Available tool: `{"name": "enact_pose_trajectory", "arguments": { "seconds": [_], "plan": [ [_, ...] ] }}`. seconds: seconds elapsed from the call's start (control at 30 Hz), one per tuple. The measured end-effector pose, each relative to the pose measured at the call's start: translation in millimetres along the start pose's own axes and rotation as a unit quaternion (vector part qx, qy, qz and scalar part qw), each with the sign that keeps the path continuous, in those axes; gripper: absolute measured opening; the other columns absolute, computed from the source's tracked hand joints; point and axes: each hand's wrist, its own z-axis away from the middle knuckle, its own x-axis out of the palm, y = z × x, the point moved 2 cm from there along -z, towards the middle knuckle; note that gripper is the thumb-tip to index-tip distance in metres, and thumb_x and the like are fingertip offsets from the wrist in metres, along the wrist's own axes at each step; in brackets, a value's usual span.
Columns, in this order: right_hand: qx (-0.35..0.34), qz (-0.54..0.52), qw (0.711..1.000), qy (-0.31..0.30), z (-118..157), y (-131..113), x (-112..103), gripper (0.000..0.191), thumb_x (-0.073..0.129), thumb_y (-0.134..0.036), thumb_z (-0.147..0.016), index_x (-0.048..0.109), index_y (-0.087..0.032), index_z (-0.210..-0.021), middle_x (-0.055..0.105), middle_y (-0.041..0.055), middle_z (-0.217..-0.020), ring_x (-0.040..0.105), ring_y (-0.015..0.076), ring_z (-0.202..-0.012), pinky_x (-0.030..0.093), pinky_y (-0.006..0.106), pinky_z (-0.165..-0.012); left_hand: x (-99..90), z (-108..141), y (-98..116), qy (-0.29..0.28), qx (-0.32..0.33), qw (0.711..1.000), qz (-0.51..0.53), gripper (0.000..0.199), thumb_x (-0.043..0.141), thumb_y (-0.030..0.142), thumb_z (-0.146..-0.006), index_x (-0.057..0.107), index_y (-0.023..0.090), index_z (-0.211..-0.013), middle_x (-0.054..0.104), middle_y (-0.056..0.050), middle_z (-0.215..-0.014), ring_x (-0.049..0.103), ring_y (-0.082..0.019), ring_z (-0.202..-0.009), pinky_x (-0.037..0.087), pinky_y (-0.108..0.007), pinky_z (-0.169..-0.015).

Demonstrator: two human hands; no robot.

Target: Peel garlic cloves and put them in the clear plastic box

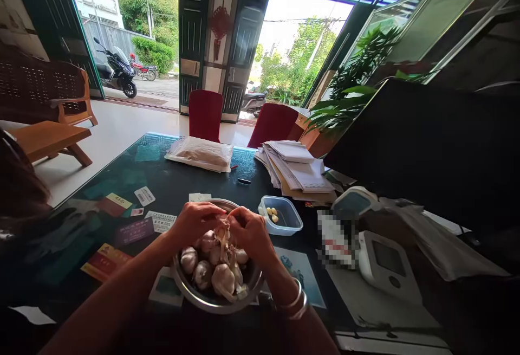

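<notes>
Both hands meet above a steel bowl (219, 307) of whole garlic bulbs (222, 280). Between my fingers is a garlic bulb (222, 231) with its dry stalk hanging down. My left hand (200, 218) is closed on its left side, fingertips at the top. On the other side my right hand (252, 230) pinches at the same bulb, its fingertips partly hidden. Just right of the bowl stands a clear plastic container (289, 229) with several peeled garlic cloves (272, 214) in it.
Papers are stacked (298, 168) at the back right beside a dark monitor (414, 149). A plastic-wrapped packet (200, 153) lies at the far edge. Cards (134, 230) show on the left of the dark table (142, 176). A white device (385, 263) sits at right.
</notes>
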Motion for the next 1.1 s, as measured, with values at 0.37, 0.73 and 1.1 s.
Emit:
{"name": "enact_pose_trajectory", "arguments": {
  "seconds": [0.37,0.73,1.1],
  "plan": [
    [0.026,0.331,0.942,-0.045,-9,7,-18,0.019,0.048,-0.018,-0.084,0.064,-0.017,-0.075,0.069,0.0068,-0.075,0.064,0.0184,-0.071,0.039,0.026,-0.061,-3.1,1,-6,0.01,-0.055,0.998,-0.025,0.019,0.06,0.015,-0.074,0.067,0.018,-0.091,0.072,0.0,-0.077,0.063,-0.012,-0.064,0.046,-0.019,-0.061],
    [-0.081,0.318,0.941,-0.079,-3,5,-3,0.021,0.047,-0.016,-0.087,0.066,-0.021,-0.08,0.069,0.0057,-0.076,0.065,0.0181,-0.069,0.039,0.024,-0.056,-0.1,1,-7,-0.027,-0.05,0.996,0.072,0.036,0.052,0.009,-0.077,0.056,0.019,-0.111,0.07,-0.004,-0.093,0.067,-0.014,-0.079,0.052,-0.023,-0.07],
    [-0.201,0.052,0.978,0.011,5,-9,7,0.022,0.048,-0.02,-0.089,0.064,-0.024,-0.103,0.067,0.0049,-0.1,0.063,0.0154,-0.085,0.05,0.027,-0.074,1.4,3,0,-0.065,-0.033,0.997,0.003,0.054,0.054,0.011,-0.077,0.045,0.021,-0.129,0.072,-0.002,-0.094,0.067,-0.015,-0.077,0.051,-0.025,-0.074]
  ]
}}
